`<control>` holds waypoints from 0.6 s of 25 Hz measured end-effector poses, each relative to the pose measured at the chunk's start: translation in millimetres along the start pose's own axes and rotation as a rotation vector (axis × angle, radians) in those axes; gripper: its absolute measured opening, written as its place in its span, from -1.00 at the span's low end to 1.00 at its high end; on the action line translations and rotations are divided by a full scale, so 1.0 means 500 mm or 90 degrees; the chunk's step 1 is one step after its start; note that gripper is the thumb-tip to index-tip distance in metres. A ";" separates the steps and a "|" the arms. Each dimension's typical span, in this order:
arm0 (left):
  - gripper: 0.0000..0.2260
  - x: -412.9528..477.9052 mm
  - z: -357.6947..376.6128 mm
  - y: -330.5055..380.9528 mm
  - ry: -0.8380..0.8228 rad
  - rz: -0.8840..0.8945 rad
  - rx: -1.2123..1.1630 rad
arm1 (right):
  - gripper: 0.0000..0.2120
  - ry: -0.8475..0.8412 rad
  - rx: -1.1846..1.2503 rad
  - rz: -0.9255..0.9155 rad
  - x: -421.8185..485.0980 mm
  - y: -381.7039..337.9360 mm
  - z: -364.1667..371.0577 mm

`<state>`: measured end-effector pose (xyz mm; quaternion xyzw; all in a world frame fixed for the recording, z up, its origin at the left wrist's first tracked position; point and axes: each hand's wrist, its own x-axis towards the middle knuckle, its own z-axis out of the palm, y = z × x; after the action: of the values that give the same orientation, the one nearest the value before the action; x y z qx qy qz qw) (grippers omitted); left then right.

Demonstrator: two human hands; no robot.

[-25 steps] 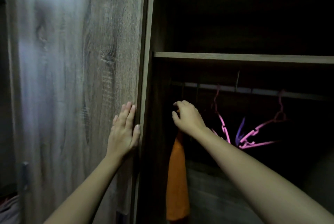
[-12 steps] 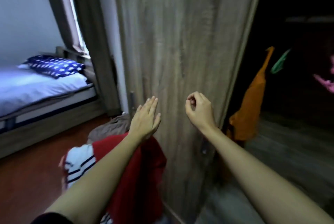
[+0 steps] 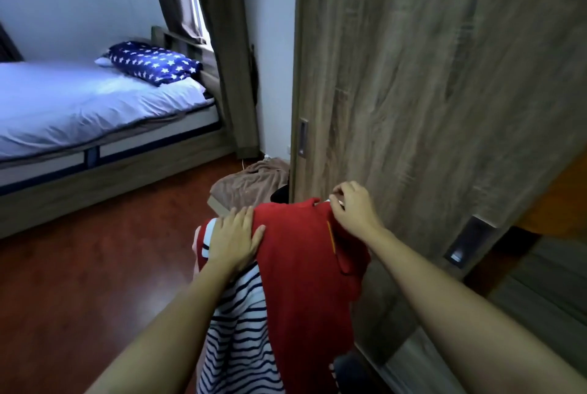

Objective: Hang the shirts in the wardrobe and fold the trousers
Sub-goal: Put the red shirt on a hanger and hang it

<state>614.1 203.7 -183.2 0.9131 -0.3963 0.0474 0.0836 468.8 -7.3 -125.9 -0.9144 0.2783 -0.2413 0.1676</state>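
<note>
Reach transferred from wardrobe (image 3: 428,76) to garment pile (image 3: 238,330) at 6 o'clock. Left hand (image 3: 235,235) flat on red shirt (image 3: 305,273), right hand (image 3: 352,209) pinching its collar, apart. Next hanging judged starting.

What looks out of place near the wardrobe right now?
A brown garment lies crumpled in a heap at the foot of the wardrobe door. The red shirt is draped loosely over a striped shirt, not yet hung.
</note>
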 end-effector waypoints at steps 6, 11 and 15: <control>-0.40 -0.004 0.032 -0.001 0.033 0.019 0.020 | -0.23 -0.275 -0.110 0.168 0.077 -0.061 0.092; -0.45 0.009 0.055 -0.015 0.051 0.015 0.025 | -0.74 -0.171 -0.030 0.158 0.104 -0.087 0.166; -0.41 -0.002 0.041 -0.009 0.089 0.013 -0.064 | -0.77 0.145 0.321 0.108 0.100 -0.118 0.156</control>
<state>617.2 203.6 -203.7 0.8981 -0.4008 0.0918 0.1562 572.2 23.3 -146.9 -0.7847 0.3019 -0.3889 0.3767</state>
